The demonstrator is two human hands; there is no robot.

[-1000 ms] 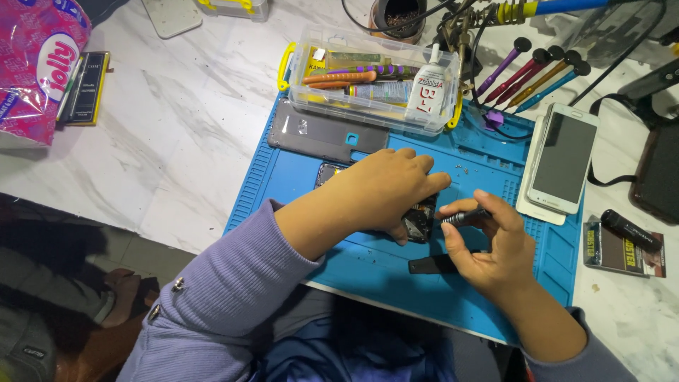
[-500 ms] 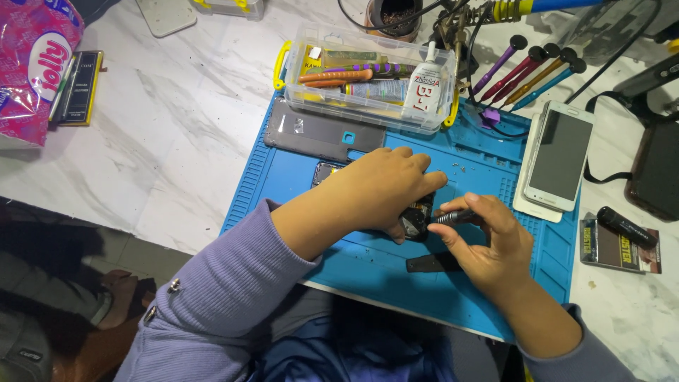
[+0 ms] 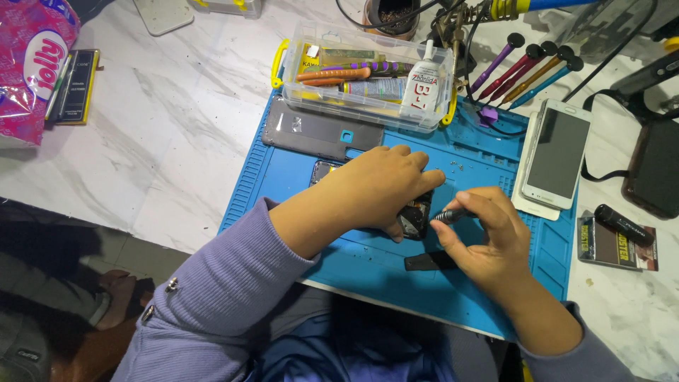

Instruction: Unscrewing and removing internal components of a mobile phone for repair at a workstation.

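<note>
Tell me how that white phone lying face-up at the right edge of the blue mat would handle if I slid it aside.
The white phone looks flat and rigid, so it should slide rather than roll or tip. Its glass face looks smooth and probably slippery and fragile. It lies half on the blue mat, half over the edge, so it may catch there.

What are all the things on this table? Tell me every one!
Work mat: one, blue, table centre.
Opened phone: one, dark, under the left hand.
Screwdriver: one, dark with a metal tip, pinched in the right hand.
Small flat part: one, black, on the mat.
Phone back cover: one, grey, mat's far edge.
Tool box: one, clear with yellow clips, behind the mat.
White phone: one, mat's right edge.
Screwdriver set: four, purple, red, yellow, blue, far right.
Snack bag: one, pink, far left.
Left hand: one.
Right hand: one.
</note>
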